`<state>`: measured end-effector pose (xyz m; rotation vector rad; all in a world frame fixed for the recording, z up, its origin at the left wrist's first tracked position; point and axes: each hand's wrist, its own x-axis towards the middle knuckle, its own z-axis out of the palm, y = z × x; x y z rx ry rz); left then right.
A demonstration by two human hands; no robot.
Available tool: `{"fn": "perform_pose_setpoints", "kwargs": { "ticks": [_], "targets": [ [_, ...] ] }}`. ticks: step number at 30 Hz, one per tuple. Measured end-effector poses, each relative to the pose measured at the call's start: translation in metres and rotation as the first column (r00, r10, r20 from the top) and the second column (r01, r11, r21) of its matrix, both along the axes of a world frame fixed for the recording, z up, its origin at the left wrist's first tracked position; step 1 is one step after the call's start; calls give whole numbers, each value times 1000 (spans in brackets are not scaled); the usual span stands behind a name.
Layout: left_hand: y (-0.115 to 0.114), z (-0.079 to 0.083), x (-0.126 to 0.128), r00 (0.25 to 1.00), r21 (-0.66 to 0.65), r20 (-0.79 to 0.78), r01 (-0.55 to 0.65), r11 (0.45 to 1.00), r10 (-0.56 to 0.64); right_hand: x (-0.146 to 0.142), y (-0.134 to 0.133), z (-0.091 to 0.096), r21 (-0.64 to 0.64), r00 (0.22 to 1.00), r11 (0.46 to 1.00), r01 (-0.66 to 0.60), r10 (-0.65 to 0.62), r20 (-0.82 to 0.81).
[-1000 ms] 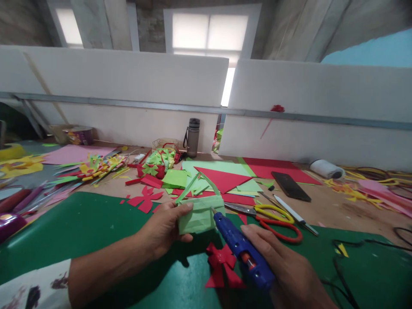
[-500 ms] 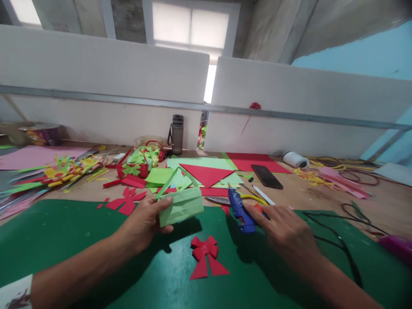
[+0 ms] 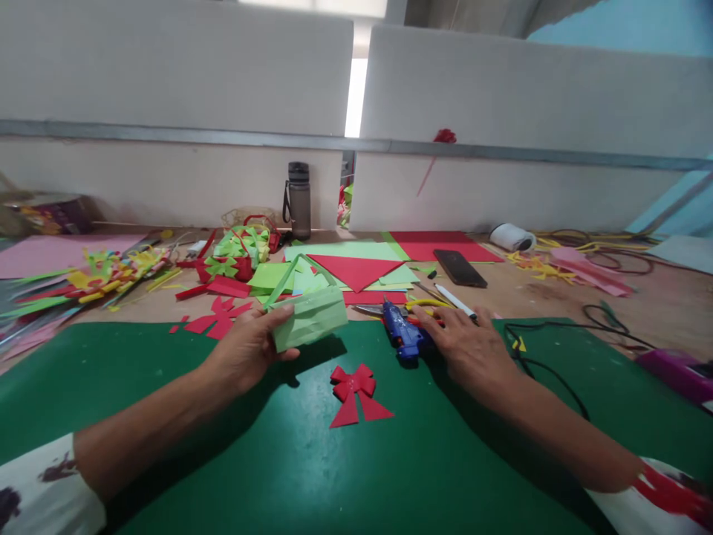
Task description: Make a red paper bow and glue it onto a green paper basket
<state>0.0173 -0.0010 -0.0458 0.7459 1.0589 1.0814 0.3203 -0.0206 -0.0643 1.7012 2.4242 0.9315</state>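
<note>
Currently: left hand [image 3: 253, 345] pinches green paper bag [image 3: 313, 318] | right hand [image 3: 473, 348] apart, loosely splayed beside blue glue gun [image 3: 402, 331] | red bow [image 3: 355, 383] lies on mat [image 3: 328, 483]

Gray bottle [image 3: 299, 208] upright before white panel [image 3: 194, 182]; dark phone [image 3: 460, 268] flat near white roll [image 3: 509, 237]; pink sheet [image 3: 61, 254] left; red flower [image 3: 445, 136] at metal rail [image 3: 223, 137].

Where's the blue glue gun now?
Right of centre in the head view, the blue glue gun is at the far edge of the green mat, by the right hand, beyond the red bow.
</note>
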Motion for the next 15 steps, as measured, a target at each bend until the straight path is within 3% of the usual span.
{"fn": "perform_pose_setpoints", "kwargs": {
  "ticks": [4, 7, 8, 10, 12, 15],
  "targets": [
    [4, 2, -2, 995, 27, -66, -66, 997, 68, -13, -18, 17, 36, 986, 999, -33, 38, -161],
    [8, 1, -4, 995, 50, -57, -76, 996, 78, -35, -27, 27, -113, 848, 979, -172, 88, -523],
    [9, 0, -5, 995, 60, -51, -79, 995, 82, -43, -28, 29, -245, 778, 941, -234, 30, -627],
    [11, -3, -6, 995, 75, -41, -88, 993, 92, -59, -26, 31, -495, 691, 815, -301, -171, -702],
    [11, -4, -6, 994, 84, -44, -97, 992, 101, -71, -21, 30, -572, 678, 757, -315, -242, -694],
    [9, -6, -5, 993, 104, -60, -91, 990, 98, -79, -9, 25, -617, 670, 722, -313, -293, -682]
  ]
}}
